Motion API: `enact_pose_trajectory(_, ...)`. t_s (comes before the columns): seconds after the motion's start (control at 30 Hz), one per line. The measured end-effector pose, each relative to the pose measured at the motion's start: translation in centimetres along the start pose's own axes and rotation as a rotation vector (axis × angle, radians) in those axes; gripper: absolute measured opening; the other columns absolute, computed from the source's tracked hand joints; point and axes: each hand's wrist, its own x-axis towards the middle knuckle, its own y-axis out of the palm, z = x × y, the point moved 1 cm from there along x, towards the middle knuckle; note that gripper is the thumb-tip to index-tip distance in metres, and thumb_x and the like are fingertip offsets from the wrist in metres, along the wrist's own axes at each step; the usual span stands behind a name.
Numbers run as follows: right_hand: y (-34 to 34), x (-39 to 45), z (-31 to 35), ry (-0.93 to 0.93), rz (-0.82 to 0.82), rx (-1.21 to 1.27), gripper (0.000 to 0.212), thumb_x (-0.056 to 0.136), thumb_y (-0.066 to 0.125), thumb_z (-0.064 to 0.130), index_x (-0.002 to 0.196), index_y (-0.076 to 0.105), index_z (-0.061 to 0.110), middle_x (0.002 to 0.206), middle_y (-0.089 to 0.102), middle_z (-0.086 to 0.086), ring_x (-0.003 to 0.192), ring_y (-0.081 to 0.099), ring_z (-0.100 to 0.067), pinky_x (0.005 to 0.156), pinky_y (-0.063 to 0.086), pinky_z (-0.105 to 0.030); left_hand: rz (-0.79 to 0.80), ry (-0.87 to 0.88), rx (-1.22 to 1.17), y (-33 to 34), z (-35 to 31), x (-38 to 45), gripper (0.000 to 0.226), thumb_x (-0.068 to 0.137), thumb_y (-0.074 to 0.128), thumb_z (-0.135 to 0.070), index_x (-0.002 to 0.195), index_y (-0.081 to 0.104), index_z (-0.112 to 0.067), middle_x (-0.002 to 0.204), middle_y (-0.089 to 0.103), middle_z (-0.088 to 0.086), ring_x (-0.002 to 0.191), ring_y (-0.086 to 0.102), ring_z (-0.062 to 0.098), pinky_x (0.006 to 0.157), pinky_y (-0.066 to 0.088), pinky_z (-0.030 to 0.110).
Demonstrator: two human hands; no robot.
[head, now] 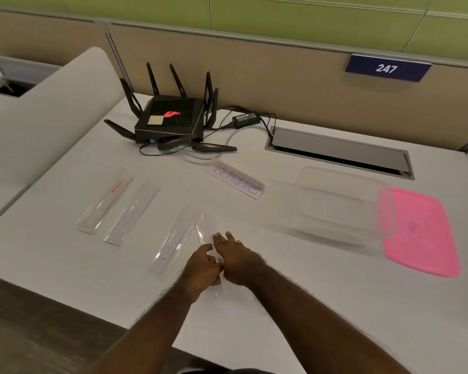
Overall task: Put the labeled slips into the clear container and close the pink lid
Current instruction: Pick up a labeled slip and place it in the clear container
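Several long clear-sleeved slips lie on the white desk. One slip (207,229) sits under both my hands: my left hand (200,268) pinches its near end, and my right hand (234,256) rests on its middle with fingers spread. Another slip (170,241) lies just left of it. Two more lie at the left, a slip with a red tag (104,205) and a plain slip (131,213). A folded slip with handwritten letters (237,180) lies farther back. The clear container (341,203) stands open at the right, with the pink lid (419,230) flat beside it.
A black router (170,117) with antennas and its power brick (246,119) and cables sit at the back. A cable hatch (338,151) is recessed in the desk behind the container. A padded divider (52,103) borders the left. The desk's front edge runs below my forearms.
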Motion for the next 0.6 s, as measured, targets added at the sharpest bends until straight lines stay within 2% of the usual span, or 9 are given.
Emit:
enact_pose_trajectory(0.13,-0.5,0.2,-0.4,-0.019,0.000,-0.025,0.078,0.094,0.057,0.016,0.154,0.006,0.016,0.163,0.004,-0.005,0.149,0.000,-0.028,0.119,0.013,-0.044,-0.013,-0.023,-0.014,-0.2,-0.6,0.3,0.031,0.090,0.065,-0.019,0.120,0.059,-0.012,0.107,0.069,0.011,0.086,0.071,0.025,0.072,0.062,0.037)
enact_pose_trajectory(0.27,-2.6,-0.2,-1.2,-0.009,-0.080,-0.085,0.090,0.086,0.054,-0.009,0.154,0.004,0.022,0.163,-0.001,-0.002,0.149,-0.002,-0.026,0.119,0.018,-0.046,0.011,-0.053,-0.048,-1.4,-2.9,0.6,0.041,0.091,0.059,-0.002,0.131,0.052,-0.007,0.111,0.069,0.016,0.082,0.072,0.029,0.071,0.060,0.034)
enact_pose_trajectory(0.37,-4.7,-0.2,-2.3,-0.003,-0.168,-0.132,0.095,0.083,0.054,-0.015,0.154,0.004,0.026,0.163,-0.002,0.000,0.149,-0.002,-0.026,0.117,0.023,-0.047,0.083,0.018,0.001,-3.0,-5.2,0.5,0.043,0.093,0.053,-0.002,0.135,0.049,-0.005,0.110,0.070,0.013,0.075,0.070,0.023,0.063,0.057,0.027)
enact_pose_trajectory(0.6,-9.4,0.1,-3.7,0.008,-0.292,-0.220,0.088,0.088,0.064,0.008,0.154,0.009,0.029,0.163,0.004,0.000,0.150,0.003,-0.025,0.114,0.027,-0.046,0.307,0.078,0.007,-7.7,-8.9,1.2,0.032,0.096,0.054,-0.007,0.128,0.056,-0.006,0.102,0.075,0.009,0.066,0.062,0.017,0.054,0.051,0.023)
